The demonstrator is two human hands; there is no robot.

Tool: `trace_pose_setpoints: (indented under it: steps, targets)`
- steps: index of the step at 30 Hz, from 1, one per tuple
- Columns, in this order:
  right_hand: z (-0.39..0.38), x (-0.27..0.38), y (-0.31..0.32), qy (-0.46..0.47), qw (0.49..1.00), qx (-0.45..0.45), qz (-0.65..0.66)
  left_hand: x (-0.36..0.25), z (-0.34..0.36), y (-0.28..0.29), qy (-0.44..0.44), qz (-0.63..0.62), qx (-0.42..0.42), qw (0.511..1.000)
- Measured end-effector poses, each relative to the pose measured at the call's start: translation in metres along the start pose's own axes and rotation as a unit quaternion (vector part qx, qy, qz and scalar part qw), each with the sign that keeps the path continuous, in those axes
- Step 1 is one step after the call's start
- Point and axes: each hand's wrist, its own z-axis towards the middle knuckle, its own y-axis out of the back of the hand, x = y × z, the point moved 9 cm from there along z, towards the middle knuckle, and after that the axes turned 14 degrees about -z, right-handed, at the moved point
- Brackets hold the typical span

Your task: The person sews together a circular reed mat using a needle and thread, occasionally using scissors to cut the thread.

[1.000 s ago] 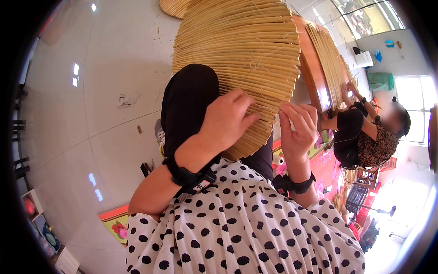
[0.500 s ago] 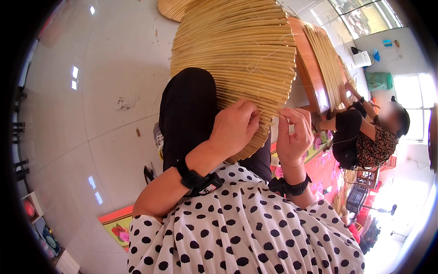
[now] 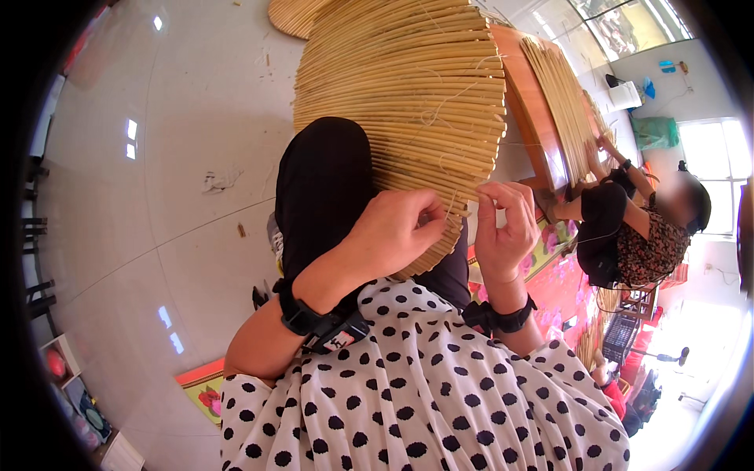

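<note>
A mat of thin yellow stalks [image 3: 400,86], tied side by side in a fan-like curve, slopes across my lap and beyond my knee. Near its lower right edge, my left hand [image 3: 397,231] is closed, with thumb and forefinger pinched on a fine white thread [image 3: 451,206]. My right hand [image 3: 508,225] sits just right of the stalk tips, its thumb and forefinger pinching the end of one stalk. The other fingers of that hand are curled. More loose thread loops over the stalks above my hands.
At right, an orange-brown wooden table [image 3: 528,102] carries another stalk mat [image 3: 559,106], where a seated co-worker [image 3: 648,235] reaches in. A black crate [image 3: 620,336] stands behind. Patterned floor mats [image 3: 203,392] and scraps lie on the tiles.
My left hand has turned slightly and its wrist has shifted left and down, while the fingertips stay by the mat's edge. My right hand has barely moved.
</note>
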Motion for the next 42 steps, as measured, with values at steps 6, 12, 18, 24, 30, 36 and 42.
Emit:
trace_pose_setpoints:
  steps: [6,12,18,24,30,36,42]
  targets:
    - [0.001,0.0,0.0,0.0,1.0,0.003,0.003,-0.018,-0.024,0.024,0.001,0.093,0.006,0.996]
    - [0.0,-0.002,0.002,0.0,1.0,-0.002,0.019,-0.036,-0.057,0.073,0.031,0.157,-0.04,0.986]
    - [0.002,-0.001,-0.001,-0.007,1.0,0.007,0.019,-0.053,-0.089,0.12,0.084,0.161,-0.103,0.978]
    - [0.003,0.0,-0.001,-0.004,0.999,0.01,0.031,-0.083,-0.113,0.17,0.021,0.209,-0.227,0.951]
    - [0.002,0.003,-0.001,-0.002,1.0,0.012,-0.003,-0.048,-0.139,0.271,-0.044,0.296,-0.397,0.868]
    - [0.004,0.02,-0.001,0.059,0.998,0.032,-0.013,0.192,-0.247,0.36,0.239,0.415,-0.31,0.821]
    - [0.005,0.039,-0.013,0.146,0.98,0.129,-0.028,0.411,-0.383,0.274,0.481,0.304,0.025,0.822]
